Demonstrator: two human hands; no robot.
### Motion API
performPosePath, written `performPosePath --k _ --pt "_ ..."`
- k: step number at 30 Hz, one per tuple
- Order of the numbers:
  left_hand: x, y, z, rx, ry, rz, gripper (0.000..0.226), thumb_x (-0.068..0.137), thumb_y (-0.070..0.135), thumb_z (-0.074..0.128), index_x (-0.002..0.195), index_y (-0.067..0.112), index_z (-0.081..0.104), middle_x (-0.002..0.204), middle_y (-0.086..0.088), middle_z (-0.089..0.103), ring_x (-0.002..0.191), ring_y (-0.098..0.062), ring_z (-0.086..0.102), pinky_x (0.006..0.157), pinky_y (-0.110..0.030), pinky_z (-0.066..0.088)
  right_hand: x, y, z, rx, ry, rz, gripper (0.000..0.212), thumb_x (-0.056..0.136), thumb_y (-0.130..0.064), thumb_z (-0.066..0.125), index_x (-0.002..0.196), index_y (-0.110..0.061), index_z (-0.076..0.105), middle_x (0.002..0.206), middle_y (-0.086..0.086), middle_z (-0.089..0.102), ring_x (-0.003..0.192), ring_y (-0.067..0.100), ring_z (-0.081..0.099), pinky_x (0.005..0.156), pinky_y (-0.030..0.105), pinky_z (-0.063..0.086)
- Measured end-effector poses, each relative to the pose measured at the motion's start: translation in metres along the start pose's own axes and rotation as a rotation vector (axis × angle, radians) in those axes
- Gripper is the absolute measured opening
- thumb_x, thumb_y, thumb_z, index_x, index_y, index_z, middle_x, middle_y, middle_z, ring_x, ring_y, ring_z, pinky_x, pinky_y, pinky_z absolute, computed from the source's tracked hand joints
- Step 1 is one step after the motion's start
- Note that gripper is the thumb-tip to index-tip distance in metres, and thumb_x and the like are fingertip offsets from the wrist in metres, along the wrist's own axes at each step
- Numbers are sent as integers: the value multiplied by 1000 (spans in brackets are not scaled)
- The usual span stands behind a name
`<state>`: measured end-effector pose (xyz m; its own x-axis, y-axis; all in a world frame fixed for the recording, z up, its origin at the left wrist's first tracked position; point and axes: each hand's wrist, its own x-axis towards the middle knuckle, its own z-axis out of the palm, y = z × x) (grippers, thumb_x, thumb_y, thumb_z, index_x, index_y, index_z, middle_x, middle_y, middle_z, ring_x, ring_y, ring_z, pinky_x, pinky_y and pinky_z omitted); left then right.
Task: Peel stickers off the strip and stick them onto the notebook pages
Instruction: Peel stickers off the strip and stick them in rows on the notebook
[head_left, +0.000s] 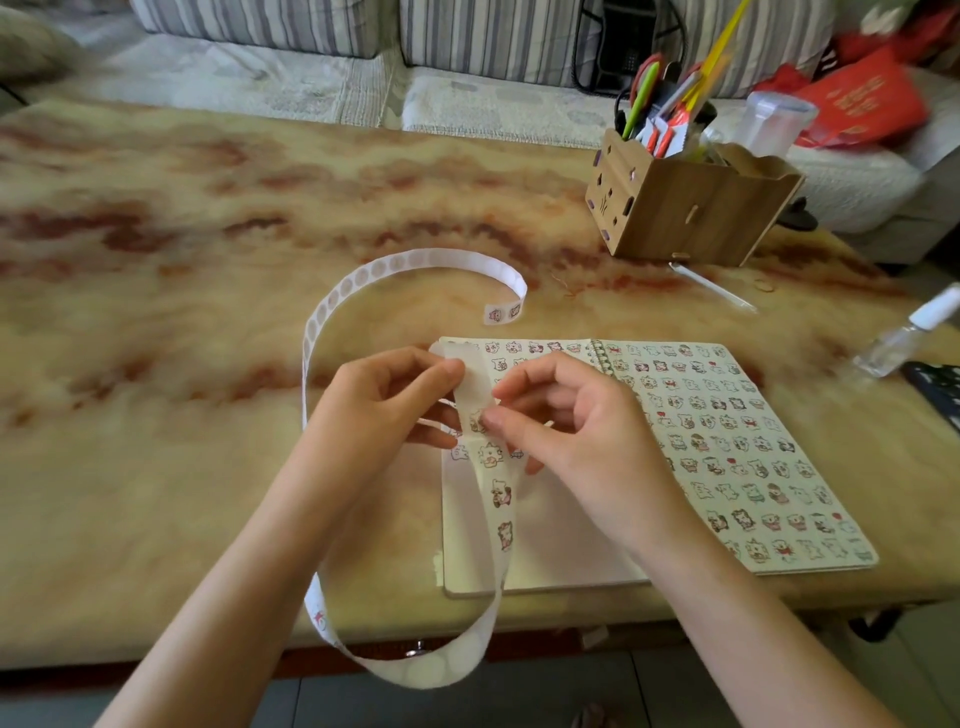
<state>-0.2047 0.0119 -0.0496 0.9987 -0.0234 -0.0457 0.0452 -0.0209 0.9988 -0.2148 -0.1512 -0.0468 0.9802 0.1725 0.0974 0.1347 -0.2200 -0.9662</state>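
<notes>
Left hand (387, 410) gripped the strip (500, 501) taut mid-frame, letting the right hand (576, 421) pinch a sticker (476, 419) free over the notebook (737, 447).

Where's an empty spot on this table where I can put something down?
The biggest bare patch is the table left of the sticker strip. A smaller one lies between the strip's curl and the wooden box. The right side is crowded: notebook, box, small bottle, with the left hand and right hand over the notebook.
</notes>
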Motion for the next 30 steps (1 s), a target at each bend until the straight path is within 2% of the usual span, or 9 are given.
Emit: performPosePath --k 3,7,13,24,30 --pt "-1 1 2 -3 -5 -14 22 91 18 57 85 1 69 75 -9 67 61 -10 65 54 -18 53 0 1 0 12 28 -11 10 80 -7 74 86 -13 69 78 5 72 70 17 65 58 18 49" --pt "-3 5 4 -30 -86 -63 32 91 28 54 87 0 70 69 -2 69 62 -10 65 60 -24 57 1 2 -1 4 64 -28 10 78 -8 75 83 -15 71 74 4 72 64 10 63 54 17 48" --pt "-6 5 4 15 -105 -94 14 86 12 63 88 -1 70 69 -5 68 63 -8 66 62 -20 57 1 4 -2 -30 82 -69 9 80 -7 74 83 -16 72 75 1 72 68 11 66 59 16 48" --pt "-6 6 5 1 -132 -98 13 88 10 60 83 3 70 63 2 68 62 -6 65 62 -18 56 1 6 -3 -102 107 -147 10 81 -8 74 83 -17 72 76 -8 71 69 8 65 64 21 51" --pt "-6 8 5 8 -143 -85 15 88 10 60 79 6 70 63 3 67 64 -6 65 65 -19 57 1 7 -3 -124 108 -156 9 80 -8 75 82 -17 73 74 -8 71 65 6 63 63 19 50"
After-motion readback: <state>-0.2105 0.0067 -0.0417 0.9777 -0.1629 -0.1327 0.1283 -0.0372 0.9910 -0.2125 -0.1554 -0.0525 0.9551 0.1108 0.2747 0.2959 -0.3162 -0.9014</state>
